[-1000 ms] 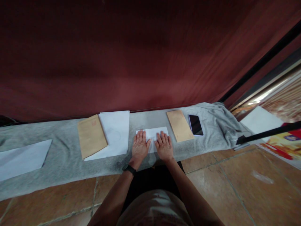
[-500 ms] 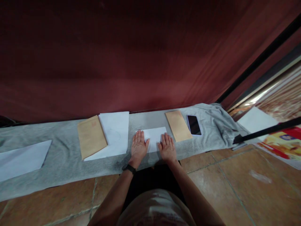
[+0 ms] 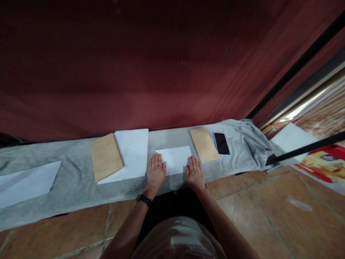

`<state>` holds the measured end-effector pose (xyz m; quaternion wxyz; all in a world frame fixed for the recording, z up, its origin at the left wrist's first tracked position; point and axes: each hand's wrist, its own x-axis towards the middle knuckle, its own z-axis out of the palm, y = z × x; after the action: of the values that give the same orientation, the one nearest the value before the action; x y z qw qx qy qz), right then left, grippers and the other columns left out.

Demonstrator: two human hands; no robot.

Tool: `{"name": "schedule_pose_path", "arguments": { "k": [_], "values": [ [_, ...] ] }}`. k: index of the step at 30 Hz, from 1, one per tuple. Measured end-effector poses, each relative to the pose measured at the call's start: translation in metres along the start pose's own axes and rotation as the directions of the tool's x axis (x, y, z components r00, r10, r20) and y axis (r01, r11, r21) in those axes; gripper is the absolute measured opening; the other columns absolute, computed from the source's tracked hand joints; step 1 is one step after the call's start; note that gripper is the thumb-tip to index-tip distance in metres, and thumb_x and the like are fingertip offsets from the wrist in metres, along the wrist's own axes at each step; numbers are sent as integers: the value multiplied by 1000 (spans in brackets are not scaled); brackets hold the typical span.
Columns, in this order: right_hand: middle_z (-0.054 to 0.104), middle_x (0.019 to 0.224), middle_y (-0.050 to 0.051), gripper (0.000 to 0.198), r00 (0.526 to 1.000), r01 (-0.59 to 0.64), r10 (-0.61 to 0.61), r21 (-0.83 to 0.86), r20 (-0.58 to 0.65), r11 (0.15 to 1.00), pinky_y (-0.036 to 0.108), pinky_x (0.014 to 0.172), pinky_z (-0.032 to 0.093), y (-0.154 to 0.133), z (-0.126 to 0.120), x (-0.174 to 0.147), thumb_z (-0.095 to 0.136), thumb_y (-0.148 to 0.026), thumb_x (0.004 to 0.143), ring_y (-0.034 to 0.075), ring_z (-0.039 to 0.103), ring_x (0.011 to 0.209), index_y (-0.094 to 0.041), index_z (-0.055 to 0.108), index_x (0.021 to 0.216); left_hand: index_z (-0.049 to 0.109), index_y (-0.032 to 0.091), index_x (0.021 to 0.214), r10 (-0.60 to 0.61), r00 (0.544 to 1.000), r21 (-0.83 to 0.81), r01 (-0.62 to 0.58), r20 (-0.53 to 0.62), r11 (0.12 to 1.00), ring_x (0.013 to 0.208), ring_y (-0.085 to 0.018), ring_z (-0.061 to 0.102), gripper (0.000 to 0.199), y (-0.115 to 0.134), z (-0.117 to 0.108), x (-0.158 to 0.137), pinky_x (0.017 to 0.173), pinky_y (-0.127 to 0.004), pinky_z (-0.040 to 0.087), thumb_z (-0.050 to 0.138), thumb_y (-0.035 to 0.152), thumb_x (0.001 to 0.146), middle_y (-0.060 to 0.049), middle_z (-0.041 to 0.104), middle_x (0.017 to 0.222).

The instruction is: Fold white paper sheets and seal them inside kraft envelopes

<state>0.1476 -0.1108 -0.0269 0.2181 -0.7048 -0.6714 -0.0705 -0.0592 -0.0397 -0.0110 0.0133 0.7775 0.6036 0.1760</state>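
Note:
A small white sheet of paper (image 3: 176,160) lies flat in front of me on the grey cloth (image 3: 81,194). My left hand (image 3: 156,172) rests palm down over its left edge, fingers stretched out. Over the right edge lies my right hand (image 3: 195,174), also flat with its fingers extended. Neither hand grips anything. Just beyond my right hand is a brown envelope (image 3: 205,144), tilted slightly. To the left of my left hand, larger white sheets (image 3: 134,153) lie partly under another brown envelope (image 3: 106,157).
A phone (image 3: 221,144) with a dark screen lies right of the near envelope. More white paper (image 3: 29,183) is at the far left. A dark red panel (image 3: 161,79) rises behind the cloth. Black bars (image 3: 304,148) and a colourful printed package (image 3: 329,165) are at the right.
My hands have slid apart from the middle of the small sheet to its left and right edges, uncovering more of it. The papers, envelopes and phone look unmoved.

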Motion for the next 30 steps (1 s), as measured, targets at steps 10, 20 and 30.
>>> {"name": "schedule_pose_path", "arguments": {
  "k": [10,20,30],
  "values": [
    [40,156,16,52,990,37,-58,160,128,986,46,119,29,-33,-8,21,37,-28,102,27,32,147,-7,40,150,34,4,152,175,978,-21,-174,112,985,151,-26,23,56,37,-9,-7,123,-45,24,31,25,100,-17,31,161],
    [41,155,13,49,987,62,-78,119,138,991,46,119,28,-29,-1,16,38,-35,104,27,38,144,-14,46,148,34,6,152,158,977,59,-168,145,984,151,-26,23,56,33,-6,-11,123,-46,23,31,28,101,-16,30,161],
    [41,154,19,56,998,66,-66,5,16,998,47,117,31,-8,-1,9,38,-40,104,30,41,142,-8,40,150,36,1,150,47,997,69,-51,56,996,149,-29,27,58,14,-7,-8,122,-48,25,32,32,101,-21,34,158]
  ]
}}
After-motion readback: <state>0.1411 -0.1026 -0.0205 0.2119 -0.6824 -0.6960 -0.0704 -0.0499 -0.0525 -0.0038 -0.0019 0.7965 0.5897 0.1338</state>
